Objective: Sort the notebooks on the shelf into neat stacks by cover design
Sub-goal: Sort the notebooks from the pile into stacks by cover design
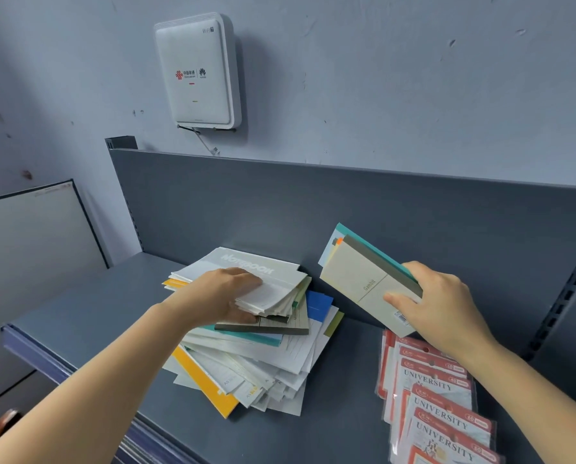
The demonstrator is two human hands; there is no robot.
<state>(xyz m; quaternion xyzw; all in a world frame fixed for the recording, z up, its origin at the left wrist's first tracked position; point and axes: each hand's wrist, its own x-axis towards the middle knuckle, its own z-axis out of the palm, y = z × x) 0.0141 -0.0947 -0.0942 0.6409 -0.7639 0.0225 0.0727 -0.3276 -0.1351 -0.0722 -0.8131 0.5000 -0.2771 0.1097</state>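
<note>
head, left hand: your fingers and thumb clamp the top layers of the messy pile.
head, right hand: you grip the beige notebooks, raised right of the pile, long axis slanting up-left.
nearer hand: your left, on the pile.

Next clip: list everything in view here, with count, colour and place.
pile: one, many loose notebooks, white, yellow, blue, teal; shelf centre.
held stack: a few notebooks, beige-grey and teal; raised, right of pile.
packs: several, red-white, printed UNIVERSITY; shelf front right, overlapping.
shelf: one, dark grey; runs across the view.
router: one, white; on wall above.
board: one, white, dark frame; far left.
left hand: grips the pile's top notebooks.
right hand: holds the held stack.
</note>
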